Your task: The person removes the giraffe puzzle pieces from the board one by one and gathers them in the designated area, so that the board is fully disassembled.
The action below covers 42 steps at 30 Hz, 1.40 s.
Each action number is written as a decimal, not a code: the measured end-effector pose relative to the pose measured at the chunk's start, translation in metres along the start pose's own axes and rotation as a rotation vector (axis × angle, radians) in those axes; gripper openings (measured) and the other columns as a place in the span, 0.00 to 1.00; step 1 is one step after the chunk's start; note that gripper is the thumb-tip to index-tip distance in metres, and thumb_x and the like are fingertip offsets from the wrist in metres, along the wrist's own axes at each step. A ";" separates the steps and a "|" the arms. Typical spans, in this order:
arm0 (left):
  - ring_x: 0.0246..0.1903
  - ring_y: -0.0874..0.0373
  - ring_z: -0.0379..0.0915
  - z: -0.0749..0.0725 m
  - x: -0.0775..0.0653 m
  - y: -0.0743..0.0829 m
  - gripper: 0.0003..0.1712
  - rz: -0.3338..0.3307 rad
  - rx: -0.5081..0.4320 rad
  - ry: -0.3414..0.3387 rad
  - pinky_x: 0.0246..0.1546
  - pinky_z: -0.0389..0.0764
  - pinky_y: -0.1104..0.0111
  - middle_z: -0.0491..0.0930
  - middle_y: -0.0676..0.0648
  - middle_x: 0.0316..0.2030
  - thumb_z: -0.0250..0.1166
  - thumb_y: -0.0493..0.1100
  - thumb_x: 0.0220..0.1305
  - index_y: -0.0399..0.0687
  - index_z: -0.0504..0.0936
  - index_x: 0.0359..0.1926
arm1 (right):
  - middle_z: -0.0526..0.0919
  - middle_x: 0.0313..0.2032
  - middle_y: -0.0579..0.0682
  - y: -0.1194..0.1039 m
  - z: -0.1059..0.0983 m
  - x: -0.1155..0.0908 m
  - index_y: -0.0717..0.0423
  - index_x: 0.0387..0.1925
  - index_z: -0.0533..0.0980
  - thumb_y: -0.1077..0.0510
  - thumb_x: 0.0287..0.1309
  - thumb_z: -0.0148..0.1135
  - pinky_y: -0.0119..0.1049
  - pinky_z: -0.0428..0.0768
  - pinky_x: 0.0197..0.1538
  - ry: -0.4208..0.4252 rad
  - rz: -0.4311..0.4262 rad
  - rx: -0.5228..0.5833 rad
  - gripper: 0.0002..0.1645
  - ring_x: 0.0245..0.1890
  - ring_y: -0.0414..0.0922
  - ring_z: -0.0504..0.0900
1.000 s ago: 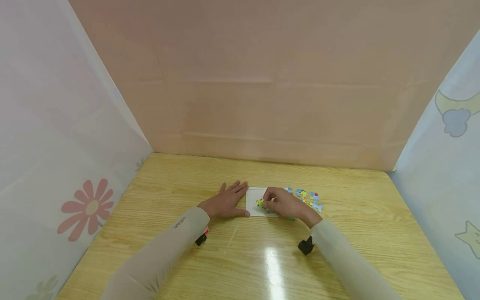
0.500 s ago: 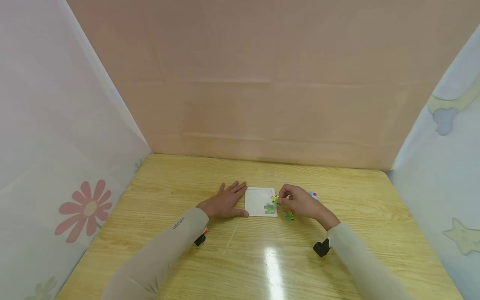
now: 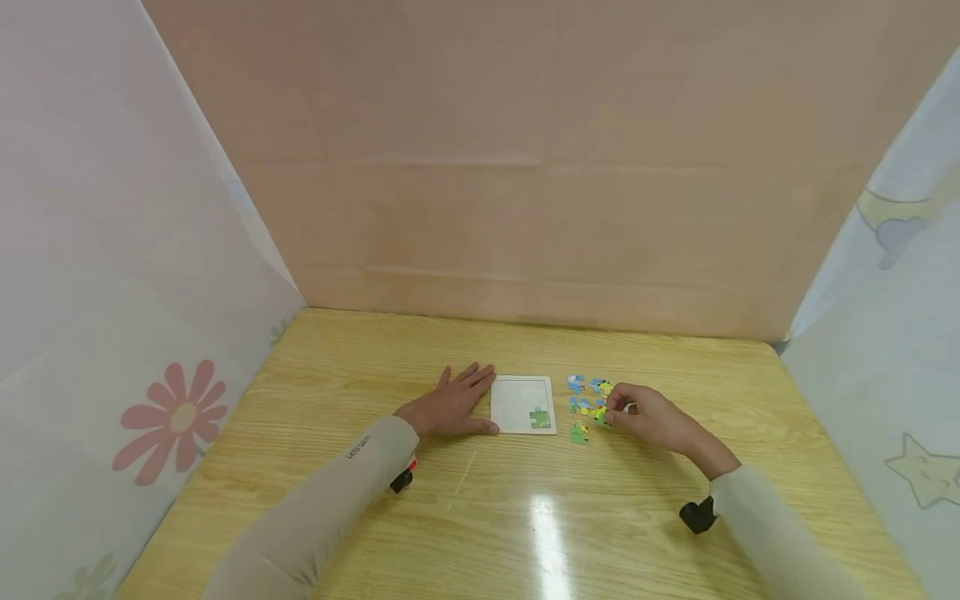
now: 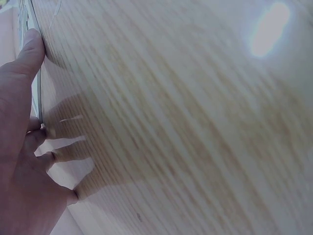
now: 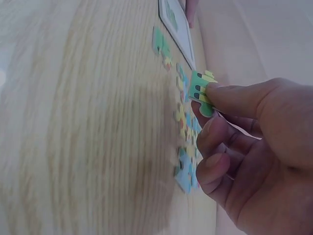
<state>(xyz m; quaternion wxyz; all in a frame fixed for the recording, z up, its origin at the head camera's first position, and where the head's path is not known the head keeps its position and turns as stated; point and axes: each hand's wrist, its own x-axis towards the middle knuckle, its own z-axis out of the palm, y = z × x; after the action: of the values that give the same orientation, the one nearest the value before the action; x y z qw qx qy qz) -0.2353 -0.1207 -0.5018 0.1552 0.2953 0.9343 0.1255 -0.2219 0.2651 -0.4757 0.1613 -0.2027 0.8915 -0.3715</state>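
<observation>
A white square puzzle tray (image 3: 516, 402) lies on the table, with a green piece in its near right corner (image 3: 540, 418). My left hand (image 3: 450, 407) lies with fingers spread at the tray's left edge; thumb and fingertips touch that edge. Between thumb and fingers, my right hand (image 3: 654, 417) pinches a green and yellow puzzle piece (image 5: 196, 87) with dark marks. That hand is right of the tray, over several loose blue, yellow and green pieces (image 3: 577, 384). A loose green piece (image 3: 579, 433) lies nearest the person. The hand hides some pieces in the head view.
The wooden table (image 3: 465, 533) extends on all sides of the tray. A plain tan backdrop (image 3: 480, 167) stands behind it, with patterned cloth panels (image 3: 172, 408) to the left and right. Black wrist devices (image 3: 699, 515) sit under both sleeves.
My right hand has moved right, from over the tray to over the loose pieces, still pinching the piece. The green piece in the tray's corner came into view. The left hand stays put.
</observation>
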 end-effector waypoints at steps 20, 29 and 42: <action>0.88 0.45 0.32 -0.001 -0.001 -0.001 0.60 0.011 -0.004 -0.001 0.83 0.39 0.31 0.40 0.48 0.88 0.56 0.76 0.73 0.49 0.43 0.88 | 0.87 0.41 0.47 0.014 0.006 -0.013 0.52 0.42 0.82 0.57 0.72 0.68 0.29 0.78 0.38 -0.045 -0.017 -0.066 0.03 0.37 0.34 0.79; 0.88 0.45 0.33 -0.001 -0.001 -0.001 0.60 0.004 -0.006 0.002 0.83 0.39 0.32 0.41 0.48 0.88 0.56 0.76 0.73 0.49 0.44 0.88 | 0.87 0.41 0.48 0.010 0.008 -0.012 0.53 0.42 0.82 0.58 0.71 0.69 0.29 0.78 0.38 -0.046 0.025 -0.061 0.04 0.37 0.36 0.79; 0.88 0.44 0.33 -0.002 -0.003 0.000 0.59 -0.002 -0.019 0.000 0.83 0.39 0.32 0.41 0.47 0.88 0.58 0.75 0.73 0.47 0.45 0.87 | 0.87 0.44 0.47 0.009 0.014 0.002 0.52 0.44 0.83 0.58 0.73 0.67 0.28 0.79 0.40 -0.030 -0.049 -0.120 0.02 0.39 0.35 0.79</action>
<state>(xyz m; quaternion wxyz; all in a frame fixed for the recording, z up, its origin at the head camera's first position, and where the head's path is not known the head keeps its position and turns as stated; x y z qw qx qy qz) -0.2335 -0.1224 -0.4992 0.1583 0.2931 0.9333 0.1344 -0.2200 0.2616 -0.4919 0.1531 -0.2394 0.9044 -0.3182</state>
